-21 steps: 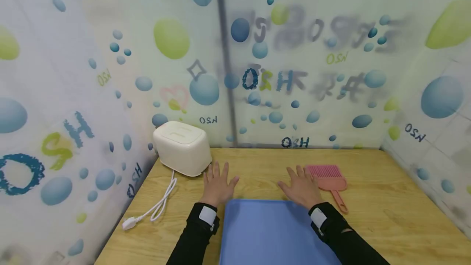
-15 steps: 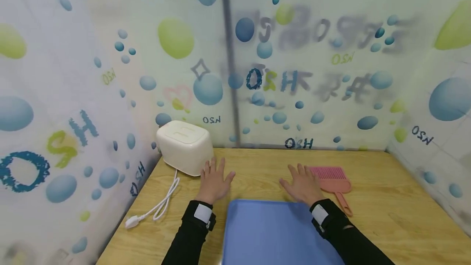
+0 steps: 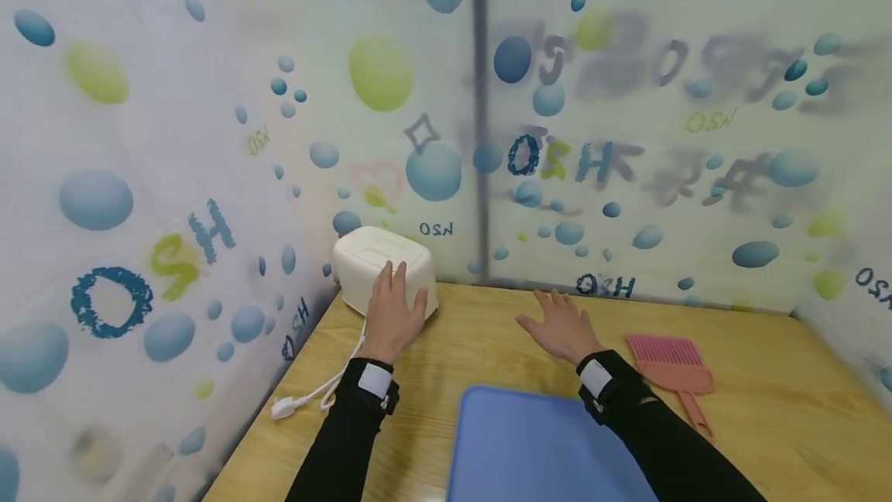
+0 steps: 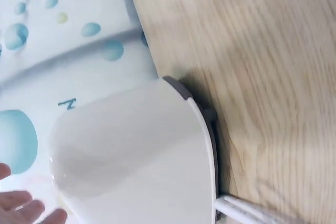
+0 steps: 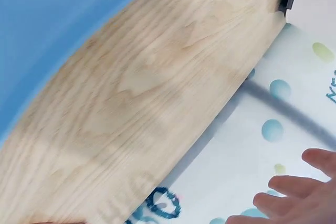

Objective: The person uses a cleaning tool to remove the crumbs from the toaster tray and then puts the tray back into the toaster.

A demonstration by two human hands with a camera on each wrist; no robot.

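My left hand (image 3: pixel 392 318) is held out with its fingers extended in front of a cream-white, toaster-shaped appliance (image 3: pixel 358 273) and covers part of its front. In the left wrist view, the appliance's smooth side (image 4: pixel 136 150) shows close up, with fingertips at the lower left; whether they touch it I cannot tell. A white cord with a plug (image 3: pixel 284 407) runs from the appliance, partly behind my left wrist. Over the wooden table, beyond the blue tray (image 3: pixel 516 440), my right hand (image 3: pixel 560 326) hovers with spread fingers and holds nothing. My right forearm hides part of the tray.
A small pink dustpan-like tool (image 3: pixel 672 362) with comb-like ribs and a handle lies on the wooden table (image 3: pixel 481 339), right of my right hand. Walls with a bubble-print sheet (image 3: pixel 446 169) close off the back and both sides.
My left hand has moved up and left relative to the appliance, now overlapping its front. The right hand has shifted left, away from the pink tool. The head view has turned left.
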